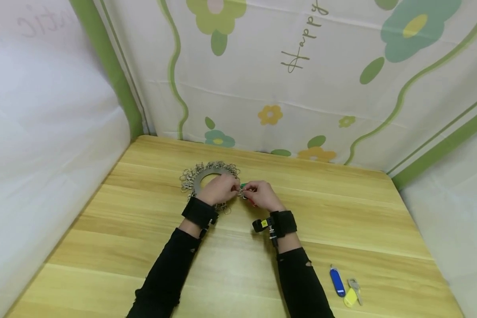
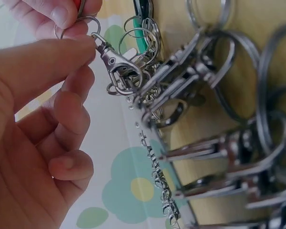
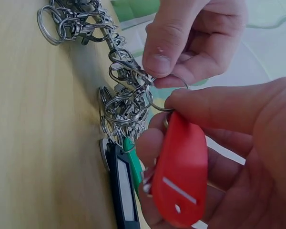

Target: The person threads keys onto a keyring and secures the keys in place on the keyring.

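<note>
Two hands meet over one small metal clasp (image 2: pixel 115 64) at the edge of a ring-shaped metal holder (image 1: pixel 200 179) hung all round with clasps and split rings, lying on the wooden bench (image 1: pixel 342 221) towards its far side. Pinching the clasp between thumb and fingertips is the left hand (image 1: pixel 219 189) — its other fingers curl loosely. The right hand (image 1: pixel 262 194) grips a red key tag (image 3: pixel 178 174) and pinches the tag's split ring (image 3: pixel 164 95) right against the clasp. Just beside them a green tag (image 3: pixel 133 164) and a black tag (image 3: pixel 121 186) hang from the bunch. Well apart, near the bench's front right corner, lie a blue tag (image 1: pixel 336 281), a yellow tag (image 1: pixel 350 298) and a key (image 1: pixel 355 288).
</note>
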Tool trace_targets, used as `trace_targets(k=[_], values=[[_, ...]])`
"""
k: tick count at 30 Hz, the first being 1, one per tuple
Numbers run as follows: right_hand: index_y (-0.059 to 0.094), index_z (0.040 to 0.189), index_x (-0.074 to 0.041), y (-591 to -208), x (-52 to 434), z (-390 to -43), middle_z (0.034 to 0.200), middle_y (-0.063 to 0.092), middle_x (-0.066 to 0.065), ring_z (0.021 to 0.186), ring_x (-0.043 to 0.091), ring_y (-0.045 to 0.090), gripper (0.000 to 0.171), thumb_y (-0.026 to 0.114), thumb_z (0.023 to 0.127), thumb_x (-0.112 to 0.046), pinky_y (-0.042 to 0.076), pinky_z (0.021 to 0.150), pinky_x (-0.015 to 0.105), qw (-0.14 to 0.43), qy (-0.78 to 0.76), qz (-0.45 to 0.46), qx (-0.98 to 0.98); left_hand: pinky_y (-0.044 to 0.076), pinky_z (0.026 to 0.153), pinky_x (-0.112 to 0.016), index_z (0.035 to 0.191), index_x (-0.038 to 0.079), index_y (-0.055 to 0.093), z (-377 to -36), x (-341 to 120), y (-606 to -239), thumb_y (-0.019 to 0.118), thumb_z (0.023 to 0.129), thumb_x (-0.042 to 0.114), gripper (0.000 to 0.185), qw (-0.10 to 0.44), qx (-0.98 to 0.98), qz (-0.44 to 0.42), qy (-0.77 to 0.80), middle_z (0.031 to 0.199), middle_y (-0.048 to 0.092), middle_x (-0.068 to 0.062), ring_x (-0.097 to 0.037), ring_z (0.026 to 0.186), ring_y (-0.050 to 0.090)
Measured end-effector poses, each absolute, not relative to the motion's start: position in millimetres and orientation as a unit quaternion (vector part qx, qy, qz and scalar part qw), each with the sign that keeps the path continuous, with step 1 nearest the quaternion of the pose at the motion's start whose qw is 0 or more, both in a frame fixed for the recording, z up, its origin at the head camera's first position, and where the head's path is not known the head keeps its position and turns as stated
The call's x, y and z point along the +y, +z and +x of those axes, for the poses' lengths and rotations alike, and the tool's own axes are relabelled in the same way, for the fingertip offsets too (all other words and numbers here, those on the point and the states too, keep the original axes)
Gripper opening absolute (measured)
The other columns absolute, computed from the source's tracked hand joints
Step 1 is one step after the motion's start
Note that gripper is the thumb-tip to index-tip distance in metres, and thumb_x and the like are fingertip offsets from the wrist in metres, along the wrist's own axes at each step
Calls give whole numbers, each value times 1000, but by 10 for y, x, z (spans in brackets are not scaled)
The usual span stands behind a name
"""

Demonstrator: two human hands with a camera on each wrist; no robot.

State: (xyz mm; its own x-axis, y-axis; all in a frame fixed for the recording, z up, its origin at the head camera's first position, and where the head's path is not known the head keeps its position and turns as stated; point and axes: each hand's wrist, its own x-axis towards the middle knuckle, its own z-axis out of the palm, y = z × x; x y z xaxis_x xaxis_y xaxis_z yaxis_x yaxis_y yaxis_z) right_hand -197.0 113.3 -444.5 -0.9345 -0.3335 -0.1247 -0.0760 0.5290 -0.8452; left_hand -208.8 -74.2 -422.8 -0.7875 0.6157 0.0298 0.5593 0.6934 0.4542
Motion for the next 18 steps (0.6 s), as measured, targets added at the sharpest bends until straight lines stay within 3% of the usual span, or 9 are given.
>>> trace_targets(k=[7, 14, 18], values=[[71, 92, -13, -4438, 1155, -1957, 69, 60, 13, 45, 13, 44, 10, 63, 93, -19, 38, 45, 27, 147, -461, -125, 866, 40, 60, -26, 76, 16, 60, -2060, -731, -4204, 58, 91, 8, 17, 77, 918, 310, 236, 71, 55, 4, -12, 62, 50], [72, 95, -16, -4380, 1141, -1943, 64, 58, 17, 44, 14, 42, 12, 62, 93, -23, 35, 45, 27, 145, -469, -129, 862, 38, 59, -25, 76, 14, 61, -2047, -713, -4155, 60, 89, 8, 15, 90, 920, 307, 225, 69, 54, 2, -12, 60, 48], [71, 94, -14, -4374, 1125, -1937, 67, 59, 17, 45, 14, 42, 12, 63, 93, -22, 36, 45, 27, 151, -467, -137, 860, 39, 60, -26, 84, 12, 67, -2042, -689, -4153, 60, 92, 13, 10, 106, 921, 301, 221, 71, 56, 3, -12, 61, 50]])
